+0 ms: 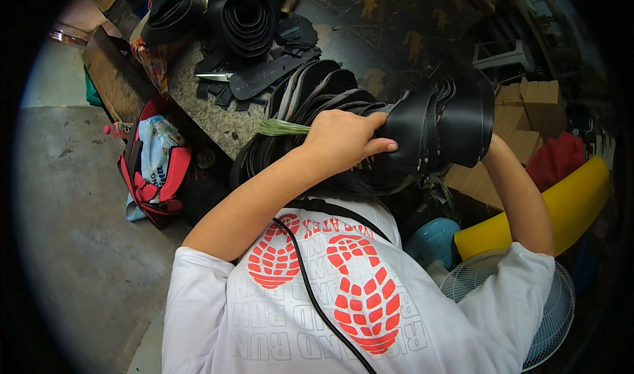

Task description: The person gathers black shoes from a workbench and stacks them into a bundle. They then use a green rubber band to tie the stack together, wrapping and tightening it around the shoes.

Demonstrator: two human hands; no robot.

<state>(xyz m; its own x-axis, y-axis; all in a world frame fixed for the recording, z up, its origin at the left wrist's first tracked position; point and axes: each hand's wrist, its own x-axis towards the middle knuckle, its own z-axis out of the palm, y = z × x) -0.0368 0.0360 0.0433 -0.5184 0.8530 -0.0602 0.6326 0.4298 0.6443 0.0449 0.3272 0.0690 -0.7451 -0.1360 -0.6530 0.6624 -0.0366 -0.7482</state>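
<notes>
A long bundle of black leather-like cut pieces [323, 86] lies fanned out across my front, pale grey edges showing. My left hand [340, 139] grips this bundle near its middle, with thumb and forefinger against a group of smooth black pieces [409, 133]. The other left fingers are hidden. Green strips [282, 128], like a tie, stick out of the bundle beside my left wrist. At the right end, my right forearm [518, 182] reaches up behind a wide, curved black piece [467, 116], which hides the right hand and its fingers.
Scissors [214, 76] lie by a dark sole-shaped template [264, 76] on the worktable. Rolled black pieces [244, 20] stand at the back. A red bag [177, 172] hangs at the left. Cardboard boxes [541, 103], a yellow sheet [574, 202] and a fan [555, 314] are at the right.
</notes>
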